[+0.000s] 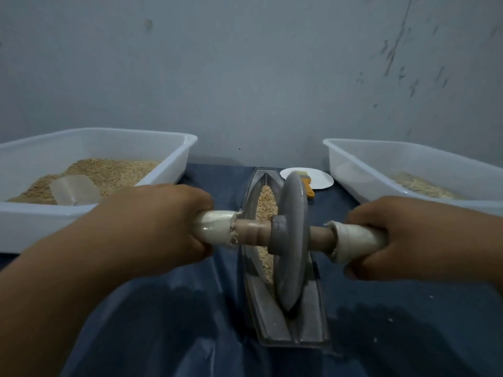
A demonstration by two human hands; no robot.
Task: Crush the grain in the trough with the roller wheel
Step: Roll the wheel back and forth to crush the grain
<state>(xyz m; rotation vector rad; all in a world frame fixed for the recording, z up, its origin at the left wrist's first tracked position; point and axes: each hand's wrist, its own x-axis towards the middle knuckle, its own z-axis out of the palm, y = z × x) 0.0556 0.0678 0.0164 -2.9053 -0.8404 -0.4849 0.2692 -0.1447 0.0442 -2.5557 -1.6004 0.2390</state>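
At far left a white tub (pixel 89 148) holds tan grain with a clear scoop (pixel 73 190) lying in it, and beside it the left hand (pixel 152 227) is curled tight round the taped left end of the axle. The grey roller wheel (pixel 290 240) stands upright in the long trough (pixel 292 330), tan grain (pixel 265 202) lying in the channel beyond it. The right hand (pixel 402 238) wraps the right handle, a second white tub (pixel 381 159) at far right
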